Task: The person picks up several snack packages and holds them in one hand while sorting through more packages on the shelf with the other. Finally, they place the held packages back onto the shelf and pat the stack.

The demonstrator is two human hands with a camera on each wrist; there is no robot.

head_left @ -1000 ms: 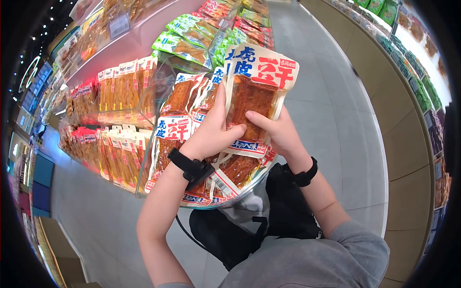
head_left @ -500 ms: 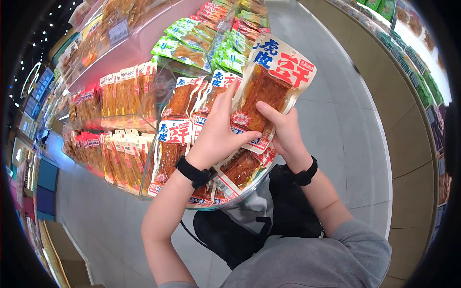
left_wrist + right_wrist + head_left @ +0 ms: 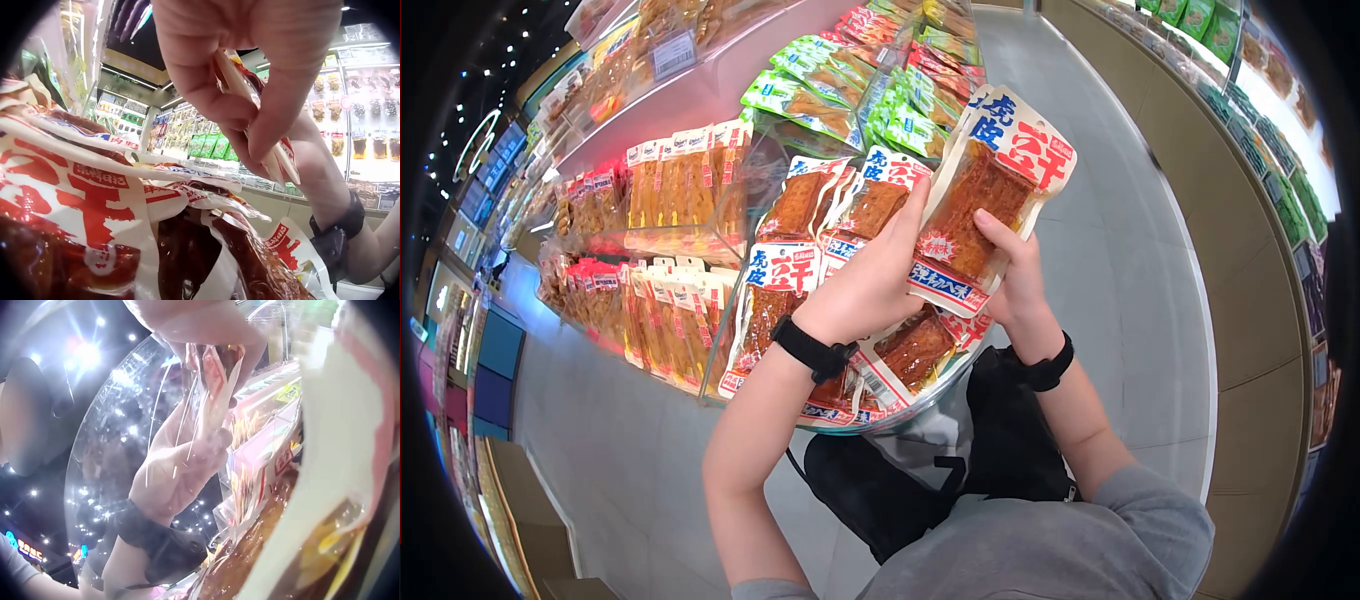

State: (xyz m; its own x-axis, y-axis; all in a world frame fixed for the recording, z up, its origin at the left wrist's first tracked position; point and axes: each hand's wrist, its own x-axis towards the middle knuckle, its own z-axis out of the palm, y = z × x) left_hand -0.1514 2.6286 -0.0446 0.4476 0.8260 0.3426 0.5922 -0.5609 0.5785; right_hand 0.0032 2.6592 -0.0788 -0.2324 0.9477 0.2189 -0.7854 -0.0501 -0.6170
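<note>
A flat packet of dried tofu (image 3: 970,215), with a white top and blue and red lettering, is held over the display, its top leaning right. The edge of another packet (image 3: 977,97) shows behind its upper left. My right hand (image 3: 1018,285) grips its right side, thumb across the front and fingers hidden behind. At the lower left edge is my left hand (image 3: 865,285), its index finger stretched up along the side. In the left wrist view, that hand (image 3: 244,69) pinches the packet's edge between thumb and fingers. Matching tofu packets (image 3: 785,270) lie just below.
A clear-walled bin (image 3: 900,410) holds the matching packets. Behind it lie green packets (image 3: 805,100) and red ones (image 3: 850,30). Upright yellow snack packets (image 3: 685,180) fill racks at left. A grey aisle floor (image 3: 1140,270) runs along the right, beside a stocked shelf (image 3: 1250,140).
The held packet has shifted right and leans further right. My left thumb has slid off its front and out of sight in the head view. My right hand keeps its grip.
</note>
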